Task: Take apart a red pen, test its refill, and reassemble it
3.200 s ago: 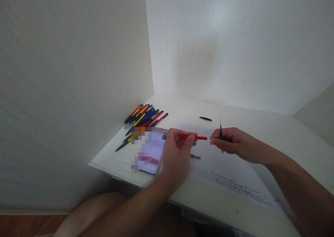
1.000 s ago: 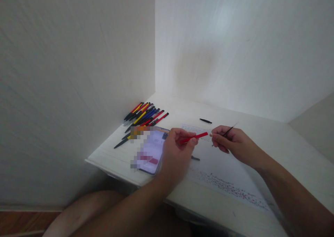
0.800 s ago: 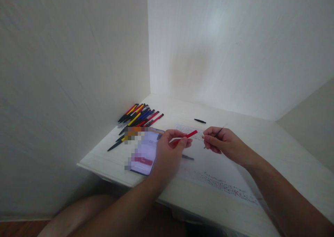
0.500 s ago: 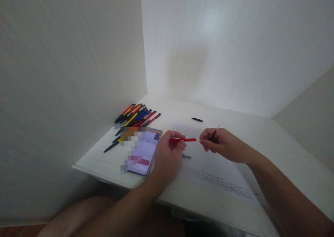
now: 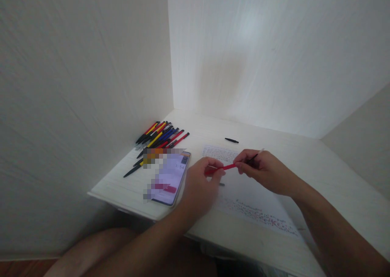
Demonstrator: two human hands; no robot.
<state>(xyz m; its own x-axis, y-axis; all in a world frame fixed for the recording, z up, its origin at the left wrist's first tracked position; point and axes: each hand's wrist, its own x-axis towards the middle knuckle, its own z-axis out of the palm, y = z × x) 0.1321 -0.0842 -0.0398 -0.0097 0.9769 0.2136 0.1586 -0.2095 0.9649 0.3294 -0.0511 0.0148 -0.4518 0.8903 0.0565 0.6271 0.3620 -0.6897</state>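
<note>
My left hand (image 5: pixel 202 183) is closed around a red pen barrel (image 5: pixel 229 166), which points to the right over the paper. Fingertips of my right hand (image 5: pixel 258 169) meet the barrel's right end in a pinch. A thin pen refill (image 5: pixel 252 159), dark with a pale end, sticks up out of my right hand; its other end is hidden by the fingers. Beyond the hands lies a short black pen part (image 5: pixel 231 140). Partly covered by my left hand, a small dark piece (image 5: pixel 222 184) rests on the paper.
Under my hands is a sheet of paper (image 5: pixel 252 199) with handwriting. A phone (image 5: pixel 170 183) with a lit screen lies left of my left hand. Several red, yellow, blue and black pens (image 5: pixel 158 138) are heaped by the left wall. Walls enclose the white desk (image 5: pixel 118 187).
My hands have come together: the gap between the barrel's end and my right fingertips has closed. The view has shifted slightly.
</note>
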